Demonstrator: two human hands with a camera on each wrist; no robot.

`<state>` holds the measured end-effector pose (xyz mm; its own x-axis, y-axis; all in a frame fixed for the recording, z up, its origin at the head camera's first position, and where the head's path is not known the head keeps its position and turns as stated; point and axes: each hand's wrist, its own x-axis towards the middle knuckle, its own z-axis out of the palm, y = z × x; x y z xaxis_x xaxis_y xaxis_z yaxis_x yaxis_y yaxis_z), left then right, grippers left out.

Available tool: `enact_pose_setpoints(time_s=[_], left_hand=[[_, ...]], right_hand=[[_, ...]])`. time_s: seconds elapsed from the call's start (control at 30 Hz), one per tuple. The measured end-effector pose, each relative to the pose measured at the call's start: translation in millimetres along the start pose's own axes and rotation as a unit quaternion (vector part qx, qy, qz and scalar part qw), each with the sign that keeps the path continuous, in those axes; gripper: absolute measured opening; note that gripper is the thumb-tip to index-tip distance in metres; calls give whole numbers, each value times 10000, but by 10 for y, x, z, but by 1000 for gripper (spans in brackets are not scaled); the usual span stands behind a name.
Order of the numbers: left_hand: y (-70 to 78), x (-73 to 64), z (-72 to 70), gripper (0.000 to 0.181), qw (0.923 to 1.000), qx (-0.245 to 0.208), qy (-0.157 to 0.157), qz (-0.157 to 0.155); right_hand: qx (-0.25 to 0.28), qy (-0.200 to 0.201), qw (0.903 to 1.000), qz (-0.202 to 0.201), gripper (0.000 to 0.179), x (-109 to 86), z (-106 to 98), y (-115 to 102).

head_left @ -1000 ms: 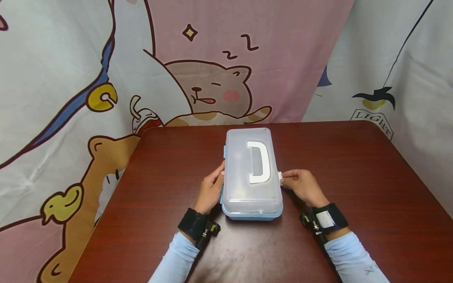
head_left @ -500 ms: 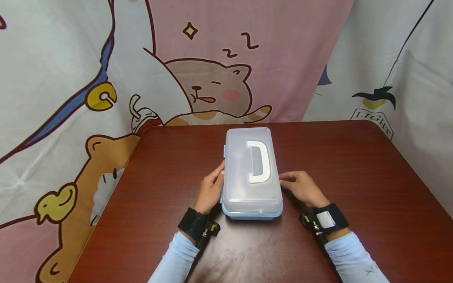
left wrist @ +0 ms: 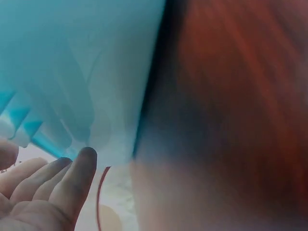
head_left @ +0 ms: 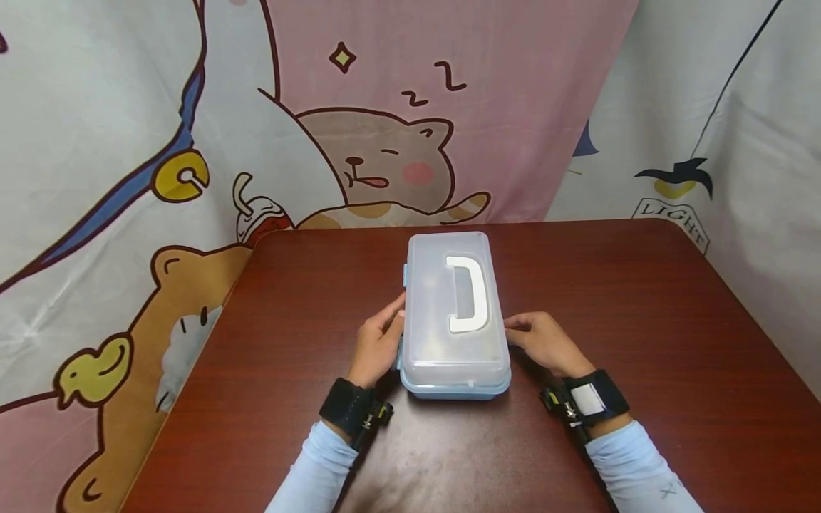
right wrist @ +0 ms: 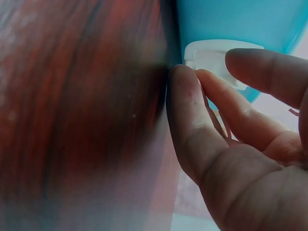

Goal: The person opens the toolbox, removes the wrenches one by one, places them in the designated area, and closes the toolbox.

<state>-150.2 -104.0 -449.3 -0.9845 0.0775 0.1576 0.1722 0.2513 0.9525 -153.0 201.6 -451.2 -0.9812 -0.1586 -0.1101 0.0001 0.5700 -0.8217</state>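
Note:
A plastic storage box (head_left: pixel 442 356) with a cloudy see-through lid, white carry handle (head_left: pixel 477 296) and light blue base stands on the table, lid down. My left hand (head_left: pixel 375 349) lies along its left side, fingers fairly straight; in the left wrist view the fingertips (left wrist: pixel 87 154) meet the blue wall. On the right side, my right hand (head_left: pixel 545 342) is at the white latch (right wrist: pixel 211 60), which lies flat against the blue wall in the right wrist view. The thumb (right wrist: pixel 260 70) overlaps the latch, and the bent fingers (right wrist: pixel 190 110) are just below it.
The dark red-brown wooden table (head_left: pixel 308 285) carries the box near its middle. A cartoon-printed cloth (head_left: pixel 532 107) hangs behind its far edge and down the left side. Black wrist straps (head_left: pixel 596 395) with small cameras are on both forearms.
One second ago the white latch stuck out between my right thumb and fingers; now it lies against the box. The left hand and the box have stayed in place.

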Motion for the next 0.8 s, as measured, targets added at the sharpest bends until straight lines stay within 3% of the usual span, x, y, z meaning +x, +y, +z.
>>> enact_pose_setpoints(time_s=[0.13, 0.37, 0.6, 0.8], left_hand=[[84, -9, -62, 42, 9978, 588, 207, 223], [277, -74, -118, 47, 9879, 1096, 293, 1057], [431, -162, -27, 51, 9555, 1720, 159, 2392], [544, -246, 44, 57, 9383, 1893, -138, 2891]], right_hand=[[39, -8, 10000, 31, 32, 1, -3, -5], [37, -24, 10000, 62, 33, -6, -1, -14], [76, 4, 9999, 81, 33, -5, 11, -14], [155, -22, 9998, 81, 32, -13, 3, -20]])
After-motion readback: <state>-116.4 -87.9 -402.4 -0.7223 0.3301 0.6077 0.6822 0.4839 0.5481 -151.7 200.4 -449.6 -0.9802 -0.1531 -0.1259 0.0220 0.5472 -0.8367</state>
